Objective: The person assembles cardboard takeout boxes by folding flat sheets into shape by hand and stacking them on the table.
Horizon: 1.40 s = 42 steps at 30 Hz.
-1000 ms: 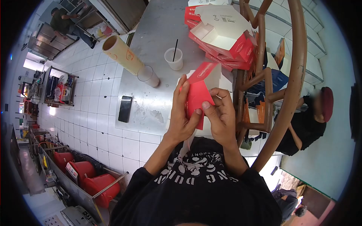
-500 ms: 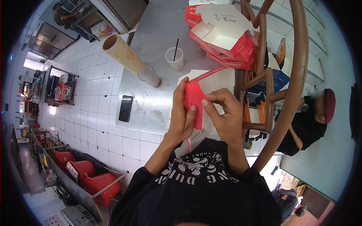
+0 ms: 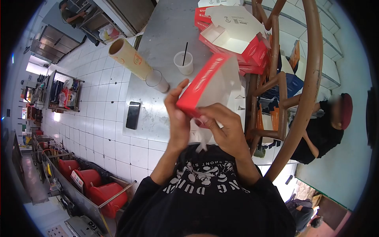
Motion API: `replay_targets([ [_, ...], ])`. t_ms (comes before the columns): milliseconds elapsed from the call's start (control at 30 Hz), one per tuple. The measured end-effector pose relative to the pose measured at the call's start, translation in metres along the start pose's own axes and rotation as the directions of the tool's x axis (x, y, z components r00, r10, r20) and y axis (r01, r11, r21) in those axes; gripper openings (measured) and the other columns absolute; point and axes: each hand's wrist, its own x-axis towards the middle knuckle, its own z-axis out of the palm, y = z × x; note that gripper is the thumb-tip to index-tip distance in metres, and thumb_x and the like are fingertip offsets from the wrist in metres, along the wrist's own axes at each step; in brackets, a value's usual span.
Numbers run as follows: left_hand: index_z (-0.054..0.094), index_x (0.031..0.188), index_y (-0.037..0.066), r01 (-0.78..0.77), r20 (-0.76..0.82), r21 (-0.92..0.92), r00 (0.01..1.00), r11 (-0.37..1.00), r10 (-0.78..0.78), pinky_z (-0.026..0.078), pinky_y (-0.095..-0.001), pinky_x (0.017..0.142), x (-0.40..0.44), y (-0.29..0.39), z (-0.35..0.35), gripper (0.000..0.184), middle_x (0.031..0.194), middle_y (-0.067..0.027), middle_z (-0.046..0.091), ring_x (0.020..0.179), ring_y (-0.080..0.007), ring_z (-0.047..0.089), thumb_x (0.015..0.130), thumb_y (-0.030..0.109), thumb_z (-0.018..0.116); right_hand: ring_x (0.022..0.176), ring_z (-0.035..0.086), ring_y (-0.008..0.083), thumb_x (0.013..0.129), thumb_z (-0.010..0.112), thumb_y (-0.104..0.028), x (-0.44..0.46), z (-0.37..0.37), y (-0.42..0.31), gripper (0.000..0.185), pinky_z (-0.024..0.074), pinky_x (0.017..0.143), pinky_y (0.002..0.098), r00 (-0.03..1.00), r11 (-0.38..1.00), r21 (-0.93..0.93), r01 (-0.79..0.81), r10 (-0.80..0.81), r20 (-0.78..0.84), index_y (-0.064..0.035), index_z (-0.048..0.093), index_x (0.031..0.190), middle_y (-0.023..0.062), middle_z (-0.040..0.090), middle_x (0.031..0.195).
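Through the head camera I watch both hands work on one red-and-white box (image 3: 203, 85), partly folded and a little blurred, held up over the near part of the metal table (image 3: 162, 33). I see the left hand (image 3: 178, 122) along its red side, fingers curled narrow on the outer face and the thumb at the near end. The right hand (image 3: 229, 130) has thumb and fingers pinched together on the box's near corner; how firmly either presses, I cannot tell. Beyond the box I see a stack of red boxes (image 3: 252, 55), the top one open. To the left of that stack stands a cup (image 3: 184, 69) with a black straw, then a clear cup (image 3: 158, 83) just beside a large roll (image 3: 136, 65). A phone (image 3: 133, 115) lies flat near the table's left edge, and a brown rack (image 3: 312, 59) rises on the right.
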Motion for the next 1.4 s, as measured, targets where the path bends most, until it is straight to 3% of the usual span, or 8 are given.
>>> replay_targets([
  [300, 0.020, 0.140, 0.008, 0.353, -0.133, 0.010, 0.928, 0.936, -0.349, 0.049, -0.0352, 0.088, 0.023, 0.022, -0.024, 0.062, 0.127, -0.0173, 0.044, 0.111, -0.0237, 0.052, 0.087, 0.020, 0.050, 0.097, 0.052, 0.0239, 0.077, 0.065, -0.006, -0.007, -0.007, -0.003, 0.025, 0.0363, 0.094, 0.0383, 0.882, 0.940, -0.307, 0.150, 0.013, 0.471, -0.0133, 0.069, 0.101, 0.0065, 0.057, 0.096],
  [467, 0.029, 0.137, 0.005, 0.278, -0.216, -0.176, 0.925, 0.944, -0.313, 0.052, -0.0351, 0.085, 0.017, 0.016, -0.055, 0.057, 0.122, -0.0157, 0.048, 0.105, -0.0246, 0.056, 0.088, 0.030, 0.047, 0.124, 0.039, 0.0265, 0.076, 0.070, -0.011, -0.001, -0.040, 0.037, 0.064, 0.0326, 0.103, 0.0361, 0.888, 0.790, -0.609, -0.076, -0.224, -0.402, -0.0039, 0.041, 0.133, 0.0148, 0.047, 0.126],
  [567, 0.036, 0.131, 0.002, 0.261, -0.225, -0.311, 0.914, 0.914, -0.338, 0.054, -0.0332, 0.079, 0.018, 0.018, -0.056, 0.052, 0.114, -0.0160, 0.053, 0.096, -0.0237, 0.061, 0.090, 0.031, 0.045, 0.122, 0.041, 0.0289, 0.081, 0.065, -0.011, -0.002, -0.052, 0.060, 0.064, 0.0336, 0.102, 0.0377, 0.690, 0.977, -0.106, -0.184, 0.052, -0.721, 0.0055, 0.033, 0.134, 0.0179, 0.042, 0.131],
  [667, 0.038, 0.130, 0.002, 0.150, -0.255, -0.043, 0.954, 0.988, -0.156, 0.054, -0.0326, 0.079, 0.026, 0.023, -0.051, 0.051, 0.115, -0.0162, 0.052, 0.097, -0.0235, 0.061, 0.089, 0.029, 0.049, 0.108, 0.055, 0.0217, 0.083, 0.056, 0.001, -0.009, -0.063, 0.049, 0.051, 0.0416, 0.094, 0.0323, 0.775, 0.656, 0.743, -0.132, 0.536, -0.335, 0.0048, 0.037, 0.131, 0.0156, 0.053, 0.119],
  [900, 0.008, 0.146, 0.005, 0.100, -0.253, 0.331, 0.967, 0.938, -0.014, 0.044, -0.0293, 0.090, 0.027, 0.017, -0.029, 0.070, 0.134, -0.0156, 0.042, 0.110, -0.0188, 0.051, 0.093, 0.022, 0.049, 0.121, 0.045, 0.0187, 0.081, 0.063, -0.008, -0.021, -0.035, 0.012, 0.054, 0.0319, 0.102, 0.0335, 0.964, 0.916, 0.300, -0.266, 0.262, 0.054, 0.0031, 0.042, 0.130, 0.0146, 0.050, 0.127],
  [1067, 0.024, 0.143, 0.004, 0.152, -0.342, 0.002, 0.929, 0.988, -0.142, 0.044, -0.0265, 0.090, 0.027, 0.013, -0.043, 0.050, 0.126, -0.0094, 0.049, 0.109, -0.0134, 0.050, 0.102, 0.033, 0.027, 0.131, 0.035, 0.0326, 0.075, 0.060, -0.014, -0.025, -0.010, 0.036, 0.044, 0.0195, 0.108, 0.0447, 0.999, 0.662, 0.749, -0.020, 0.048, -0.016, -0.0006, 0.046, 0.114, 0.0224, 0.036, 0.140],
  [1233, 0.028, 0.142, 0.006, 0.122, -0.440, 0.120, 0.896, 0.985, -0.058, 0.048, -0.0248, 0.082, 0.028, 0.019, -0.031, 0.049, 0.117, -0.0068, 0.054, 0.100, -0.0109, 0.055, 0.100, 0.028, 0.038, 0.121, 0.048, 0.0360, 0.069, 0.046, 0.014, -0.011, -0.007, 0.048, 0.024, 0.0412, 0.096, 0.0387, 0.977, 0.975, 0.082, 0.207, -0.210, 0.032, 0.0008, 0.064, 0.076, 0.0252, 0.032, 0.143],
  [1400, 0.023, 0.144, 0.006, 0.106, -0.443, -0.042, 0.889, 0.993, -0.114, 0.046, -0.0282, 0.090, 0.027, 0.018, -0.035, 0.051, 0.128, -0.0081, 0.050, 0.110, -0.0144, 0.053, 0.099, 0.025, 0.039, 0.105, 0.056, 0.0302, 0.083, 0.059, 0.000, -0.013, -0.004, 0.047, 0.026, 0.0436, 0.091, 0.0353, 0.998, 0.966, -0.251, 0.063, -0.066, -0.005, -0.0066, 0.066, 0.107, 0.0204, 0.056, 0.114],
])
